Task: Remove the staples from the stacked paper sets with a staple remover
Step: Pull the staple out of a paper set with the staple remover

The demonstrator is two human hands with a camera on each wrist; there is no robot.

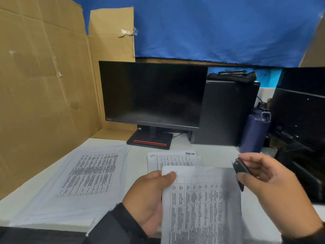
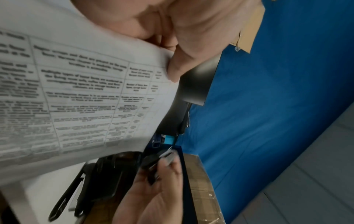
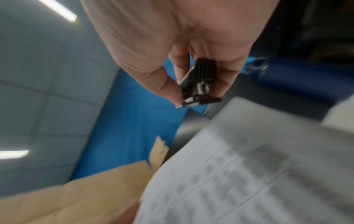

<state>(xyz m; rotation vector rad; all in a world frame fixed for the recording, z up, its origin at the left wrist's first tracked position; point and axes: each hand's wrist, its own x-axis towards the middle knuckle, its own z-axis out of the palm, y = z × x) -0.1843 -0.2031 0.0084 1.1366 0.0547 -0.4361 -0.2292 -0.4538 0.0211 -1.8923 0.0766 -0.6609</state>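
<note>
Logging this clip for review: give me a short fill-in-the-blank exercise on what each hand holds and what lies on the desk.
1. The left hand holds a printed paper set by its top ____ corner.
2. The right hand grips a black ____.
3. Behind the held set, another sheet lies flat in front of the dark ____.
4. A navy ____ stands right of the computer tower.

Missing words: left; staple remover; monitor; water bottle

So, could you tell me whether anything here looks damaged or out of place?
Only the cardboard propped along the desk's left side looks rough: creased, with torn tape hanging from its top flap. The papers lie flat.
</note>
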